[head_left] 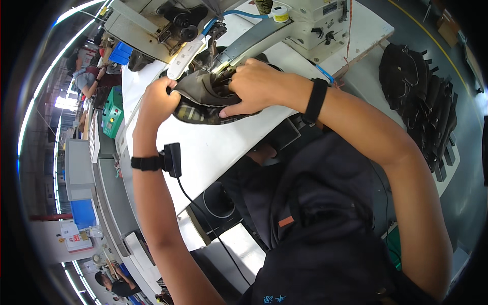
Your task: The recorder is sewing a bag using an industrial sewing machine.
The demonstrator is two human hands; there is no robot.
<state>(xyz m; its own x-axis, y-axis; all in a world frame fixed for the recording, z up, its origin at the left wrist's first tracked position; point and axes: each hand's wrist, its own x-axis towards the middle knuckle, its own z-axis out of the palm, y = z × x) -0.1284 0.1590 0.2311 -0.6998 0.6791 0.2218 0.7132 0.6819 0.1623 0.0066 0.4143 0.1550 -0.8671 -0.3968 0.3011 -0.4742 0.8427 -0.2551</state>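
Under the needle area of an industrial sewing machine (pixel 249 44) lies a dark olive fabric piece (pixel 199 85), perhaps part of a bag or garment. A zipper (pixel 193 100) runs along its near edge, and a plaid lining (pixel 195 113) shows below it. My left hand (pixel 156 101) pinches the left edge of the piece between thumb and fingers. On the right, my right hand (pixel 256 87) grips the piece, its thumb on the plaid side and its fingers bent over the folded olive cloth. The machine head and my fingers partly hide the needle and the fabric beneath it.
The white table (pixel 195 147) carries the machine. A stack of dark sewn pieces (pixel 419 101) sits at the right. To the left are a green box (pixel 113 113), a blue bin (pixel 121 53) and a co-worker (pixel 87 81). A cable (pixel 208 211) hangs from my left wrist strap.
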